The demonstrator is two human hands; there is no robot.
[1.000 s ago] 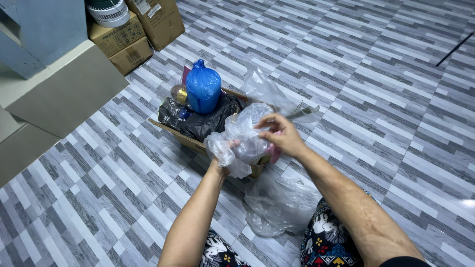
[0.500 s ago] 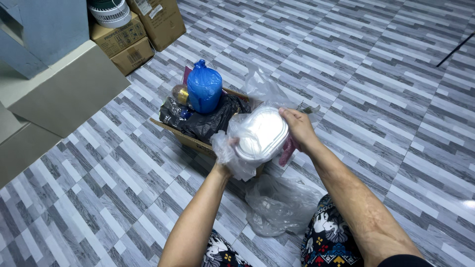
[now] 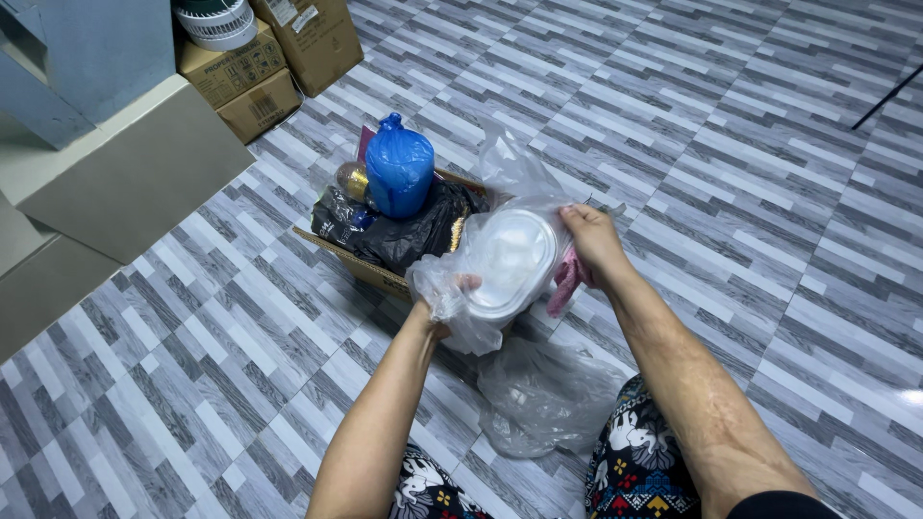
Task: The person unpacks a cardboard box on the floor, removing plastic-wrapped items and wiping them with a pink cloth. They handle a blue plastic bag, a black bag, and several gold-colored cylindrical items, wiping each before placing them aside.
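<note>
- Plastic container [image 3: 511,258]: white, lidded, rounded-rectangle takeaway tub, half inside a thin clear plastic bag [image 3: 452,288], held in the air over the near edge of a cardboard box [image 3: 370,272] on the tiled floor [image 3: 750,192].
- Left hand [image 3: 450,300]: under the low end, fingers closed on bag film and tub rim together.
- Right hand [image 3: 588,238]: closed on the upper right rim; something pink [image 3: 565,281] hangs below it, can't tell what.
- Handling, my read: light, thin-walled, flexes if squeezed; the film is slick and shifts over it. Grip the rim edges, not the lid centre.
- Orientation: lid faces up toward the camera, tilted; long axis runs lower-left to upper-right, hand to hand.
- Box also holds a knotted blue bag [image 3: 398,165] and black bags [image 3: 409,231]; another clear bag [image 3: 543,399] lies on the floor by the knees.
</note>
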